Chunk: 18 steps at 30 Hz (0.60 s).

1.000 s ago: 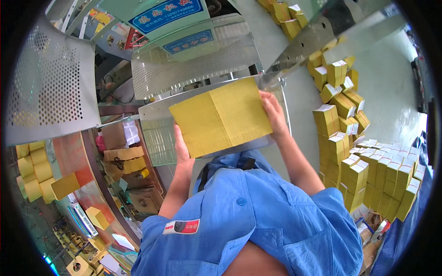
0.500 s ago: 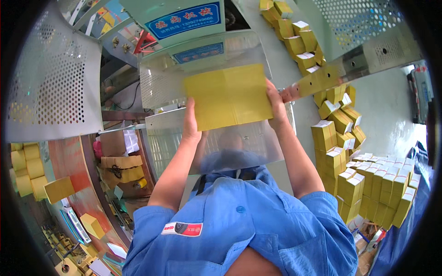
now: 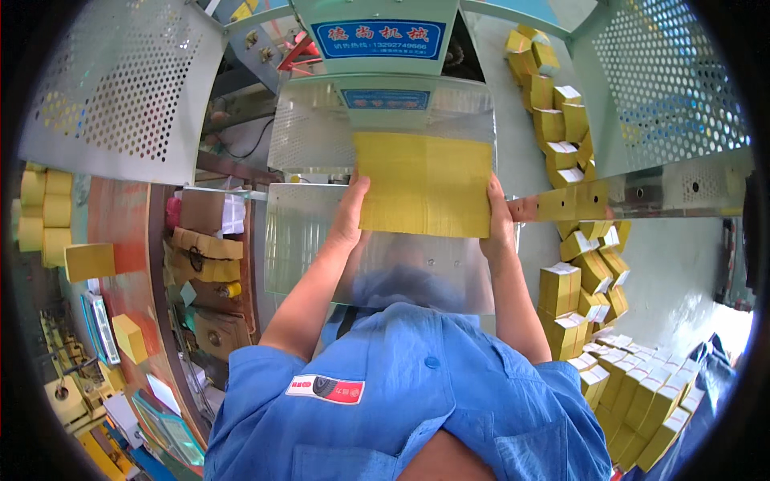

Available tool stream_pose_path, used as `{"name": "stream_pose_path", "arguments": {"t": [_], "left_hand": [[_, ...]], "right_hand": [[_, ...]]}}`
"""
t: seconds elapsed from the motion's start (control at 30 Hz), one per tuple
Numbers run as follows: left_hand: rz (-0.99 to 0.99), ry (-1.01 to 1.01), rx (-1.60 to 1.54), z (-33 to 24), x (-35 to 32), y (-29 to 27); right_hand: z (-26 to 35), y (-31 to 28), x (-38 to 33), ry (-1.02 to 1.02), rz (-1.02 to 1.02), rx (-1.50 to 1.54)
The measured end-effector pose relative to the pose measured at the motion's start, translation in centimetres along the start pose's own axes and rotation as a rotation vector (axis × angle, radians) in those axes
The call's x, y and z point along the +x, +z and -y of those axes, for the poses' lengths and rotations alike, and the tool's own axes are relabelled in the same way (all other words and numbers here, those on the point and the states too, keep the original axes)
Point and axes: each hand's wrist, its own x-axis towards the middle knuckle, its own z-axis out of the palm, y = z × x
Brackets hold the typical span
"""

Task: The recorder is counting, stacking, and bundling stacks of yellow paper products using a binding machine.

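Observation:
A rectangular sheaf of yellow paper (image 3: 425, 184) lies flat between my hands, above a shiny metal machine table; its thickness cannot be made out. My left hand (image 3: 351, 210) grips its left edge, thumb along the side and the other fingers mostly hidden underneath. On the right edge my right hand (image 3: 499, 212) is closed the same way. Below the paper, the near metal plate (image 3: 313, 248) mirrors my blue shirt. The far metal plate (image 3: 309, 136) slopes up behind it.
A pale green machine housing (image 3: 377, 12) with a blue sign stands ahead. Perforated guards (image 3: 136, 96) flank it, and a metal bar (image 3: 634, 196) juts in at right. Bundled yellow paper stacks (image 3: 642, 393) line the right floor. At left is a reddish worktable (image 3: 124, 297) with yellow blocks.
My view has turned, so the machine now sits straighter in it. The paper looks more level, and both hands keep their hold on its sides.

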Motion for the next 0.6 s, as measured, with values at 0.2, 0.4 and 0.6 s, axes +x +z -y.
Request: {"name": "stream_pose_path", "arguments": {"t": [0.2, 0.4, 0.6], "left_hand": [[-0.062, -0.053, 0.099, 0.3, -0.2, 0.1], [-0.100, 0.010, 0.214, 1.5, 0.0, 0.1], [-0.102, -0.017, 0.146, 2.2, 0.7, 0.5]], "right_hand": [[0.0, -0.8, 0.1, -0.047, 0.067, -0.018], [-0.3, -1.3, -0.5, -0.107, 0.058, -0.010], [-2.2, -2.1, 0.7, -0.156, -0.108, -0.021]]}}
